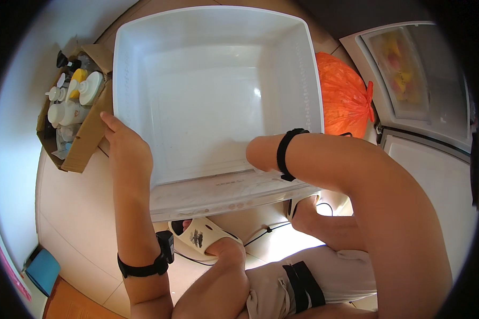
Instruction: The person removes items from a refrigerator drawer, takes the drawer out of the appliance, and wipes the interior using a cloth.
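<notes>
A white plastic refrigerator drawer (207,107) with a clear front panel (223,201) is held tilted before me, its open top facing up at me. Its bottom shows bare, with a few faint specks; brownish smudges mark the front panel. My left hand (128,145) grips the drawer's left wall, thumb outside along the edge. My right hand (260,153) reaches inside at the lower right, close to the front panel. The fingers are turned away and hidden, so whether they hold anything does not show.
A cardboard box (88,127) of pump bottles stands at the left by the wall. On the right are a tied orange plastic bag (341,97) and an open refrigerator compartment (413,75) holding yellow items. A black cable (268,230) crosses the tiled floor between my slippers.
</notes>
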Motion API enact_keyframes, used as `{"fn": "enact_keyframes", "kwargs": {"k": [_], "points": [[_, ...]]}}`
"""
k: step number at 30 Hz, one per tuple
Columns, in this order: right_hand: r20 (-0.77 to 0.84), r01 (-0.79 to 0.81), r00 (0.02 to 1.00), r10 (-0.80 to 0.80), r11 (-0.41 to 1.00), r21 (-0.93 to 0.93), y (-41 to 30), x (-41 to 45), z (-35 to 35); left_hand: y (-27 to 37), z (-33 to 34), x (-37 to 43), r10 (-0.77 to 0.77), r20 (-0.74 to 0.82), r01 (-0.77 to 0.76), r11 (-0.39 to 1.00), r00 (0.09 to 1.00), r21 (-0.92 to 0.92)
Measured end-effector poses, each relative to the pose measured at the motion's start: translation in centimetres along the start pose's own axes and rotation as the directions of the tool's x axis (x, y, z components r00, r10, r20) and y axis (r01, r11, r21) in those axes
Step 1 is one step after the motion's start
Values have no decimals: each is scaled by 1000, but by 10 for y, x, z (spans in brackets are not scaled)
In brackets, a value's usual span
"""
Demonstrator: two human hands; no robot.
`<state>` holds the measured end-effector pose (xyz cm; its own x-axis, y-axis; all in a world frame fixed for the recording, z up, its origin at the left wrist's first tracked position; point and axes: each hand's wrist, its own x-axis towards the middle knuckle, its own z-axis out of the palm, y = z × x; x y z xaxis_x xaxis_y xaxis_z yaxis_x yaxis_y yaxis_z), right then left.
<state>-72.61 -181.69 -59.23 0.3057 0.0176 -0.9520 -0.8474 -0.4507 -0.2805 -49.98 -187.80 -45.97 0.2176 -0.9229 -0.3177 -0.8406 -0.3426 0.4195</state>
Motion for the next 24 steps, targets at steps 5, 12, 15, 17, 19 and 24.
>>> {"fn": "enact_keyframes", "kwargs": {"k": [5,12,15,17,19,24], "points": [[171,-30,985,31,1000,-8,17,-27,15,-4,1,0,21,-39,-20,999,999,31],[205,-102,974,98,995,9,19,-55,-18,-4,0,5,0,32,-2,998,999,67],[91,-49,995,36,987,151,8,-27,-34,-7,1,8,0,56,-4,998,998,62],[-66,71,996,-52,942,327,0,12,-38,-13,1,13,-2,75,-3,998,997,61],[-170,172,977,-126,940,295,-25,6,-57,-22,6,12,53,25,-54,998,998,32],[-87,146,987,-132,973,179,-21,-14,-55,-10,2,7,9,23,-9,1000,1000,11]]}}
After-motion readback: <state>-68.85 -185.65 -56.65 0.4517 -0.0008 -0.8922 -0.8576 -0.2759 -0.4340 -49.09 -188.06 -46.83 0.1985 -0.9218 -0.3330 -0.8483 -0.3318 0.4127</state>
